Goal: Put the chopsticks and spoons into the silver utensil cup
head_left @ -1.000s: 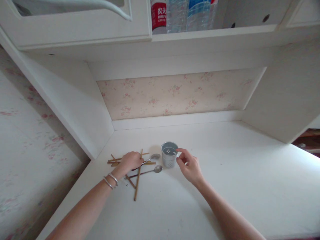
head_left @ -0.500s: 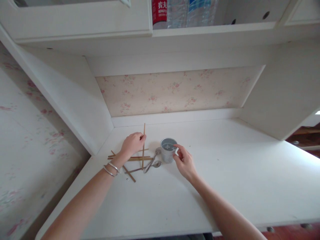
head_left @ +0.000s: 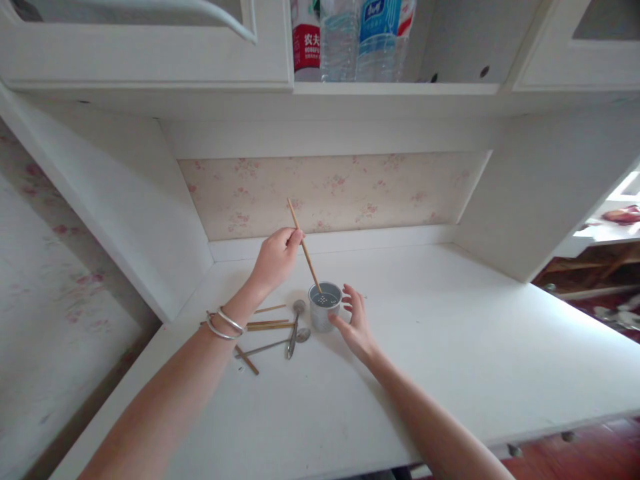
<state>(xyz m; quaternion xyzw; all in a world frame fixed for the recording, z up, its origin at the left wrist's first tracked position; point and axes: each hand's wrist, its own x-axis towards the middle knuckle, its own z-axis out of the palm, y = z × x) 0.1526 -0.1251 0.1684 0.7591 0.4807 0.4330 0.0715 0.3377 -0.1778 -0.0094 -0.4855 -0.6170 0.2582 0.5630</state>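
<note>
My left hand [head_left: 280,257] is closed around the upper part of a wooden chopstick [head_left: 311,265]. The stick leans, and its lower tip is inside the mouth of a grey cylindrical holder [head_left: 320,321] with holes in its bottom. Beside the holder's right side is my right hand [head_left: 355,320], fingers spread, the thumb against or just in front of its wall. Left of the holder lie two metal spoons [head_left: 293,337], crossing each other. More chopsticks [head_left: 270,325] lie there, partly hidden behind my left wrist.
All of this is on a white desk top [head_left: 400,373]. A white panel [head_left: 125,200] bounds it on the left, another [head_left: 540,193] on the right. Overhead, a shelf holds plastic bottles [head_left: 340,47] beside a cabinet door [head_left: 150,57].
My left hand has lifted the chopstick off the pile and brought it right, its tip now in the holder. My right hand's fingers have spread from the rim. The view has tilted up.
</note>
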